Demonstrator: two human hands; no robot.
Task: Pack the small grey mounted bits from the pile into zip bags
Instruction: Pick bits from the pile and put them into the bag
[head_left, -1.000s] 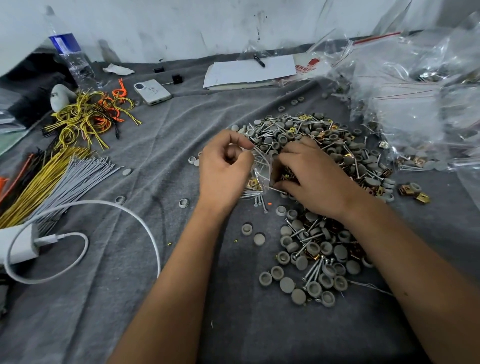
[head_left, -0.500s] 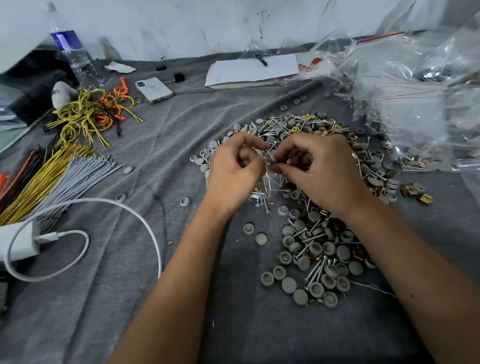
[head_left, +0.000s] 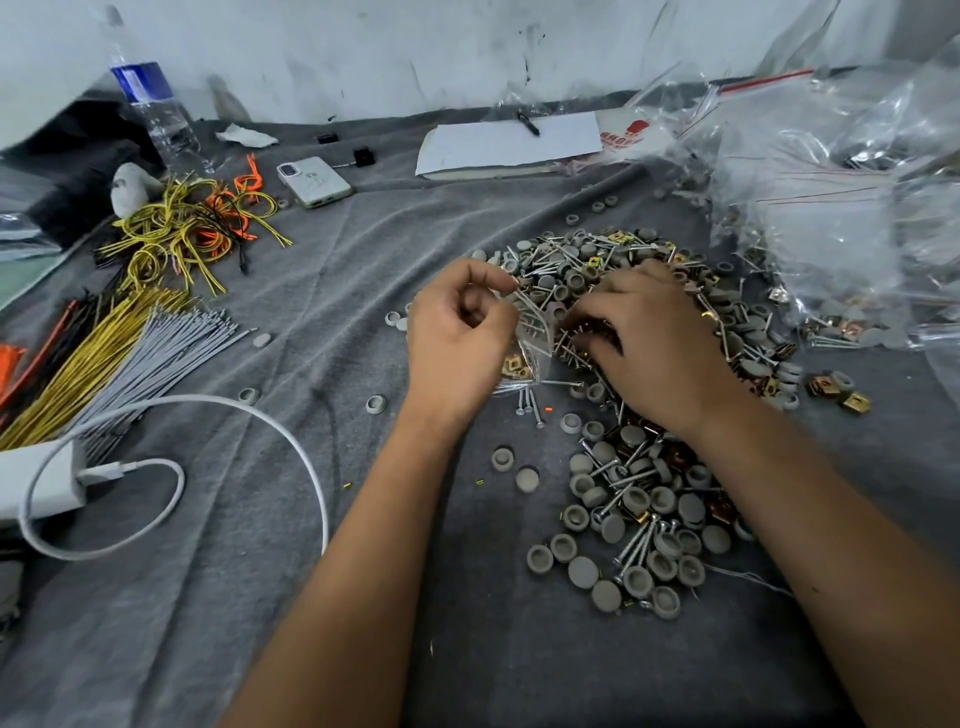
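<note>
Head camera looks down at the grey cloth. The small zip bag could slip or tip, and bits would fall out, because the left hand only pinches its top edge. The right hand lies spread on the pile near the cloth's middle; I cannot tell if it holds a bit.

A worktop covered by a creased grey cloth carries a pile of small grey round bits, screws and brass clips at centre right. Clear zip bags heap at far right. At left lie bundled yellow and grey wires and a white charger with looped cable. Far back lie a white phone, a white notepad and a clear plastic water bottle.
</note>
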